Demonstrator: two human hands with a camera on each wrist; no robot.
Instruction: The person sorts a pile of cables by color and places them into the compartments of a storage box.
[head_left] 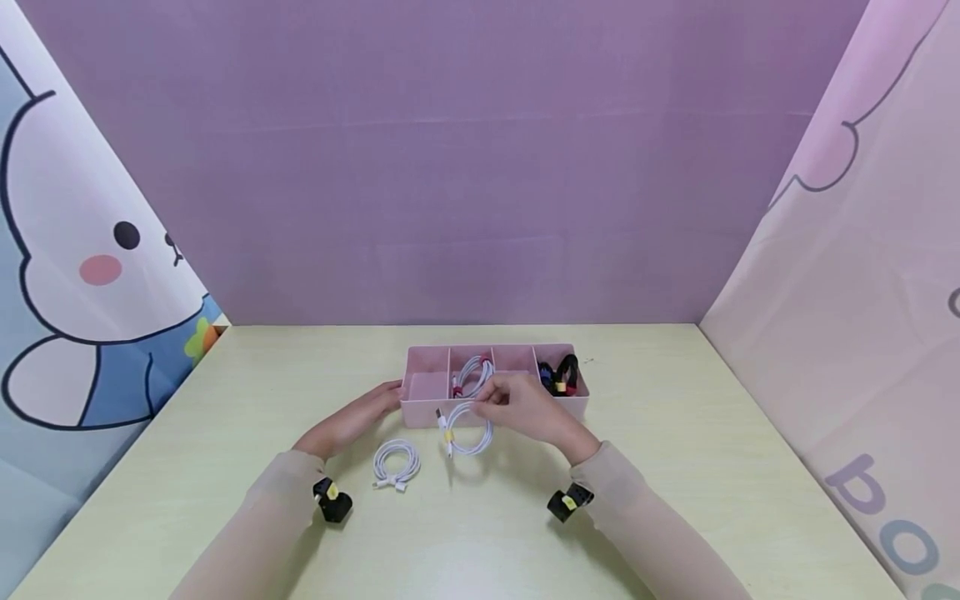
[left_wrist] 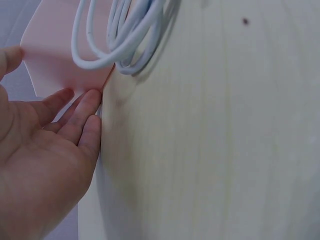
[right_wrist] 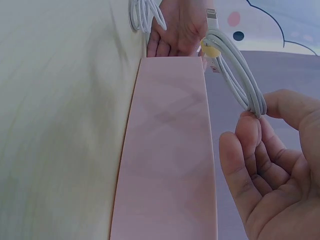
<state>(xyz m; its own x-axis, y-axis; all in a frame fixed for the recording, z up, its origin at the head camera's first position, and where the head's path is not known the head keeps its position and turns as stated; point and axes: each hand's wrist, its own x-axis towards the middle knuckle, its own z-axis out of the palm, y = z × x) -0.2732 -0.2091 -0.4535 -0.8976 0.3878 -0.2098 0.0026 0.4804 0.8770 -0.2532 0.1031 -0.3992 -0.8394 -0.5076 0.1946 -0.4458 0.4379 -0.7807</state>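
Note:
My right hand [head_left: 521, 408] pinches a coiled white charging cable [head_left: 468, 443] between thumb and fingertips. The coil hangs just in front of the pink divided box [head_left: 487, 414], and a yellow tie [right_wrist: 210, 49] wraps it near its metal-tipped plug. With fairly straight fingers, my left hand [head_left: 362, 414] touches the box's left end; the thumb rests by its edge in the left wrist view. A second coiled white cable [head_left: 397, 464] lies on the table near that hand. Inside the box, a white cable with red ties [head_left: 476, 375] occupies the second compartment from the left.
Dark cables [head_left: 562, 375] with colored ties fill the box's rightmost compartment. The box stands on a pale wood-grain table [head_left: 480, 533]. A purple cloth [head_left: 465, 167] rises behind the table, with printed cloths at both sides. Each wrist carries a small black camera [head_left: 333, 502].

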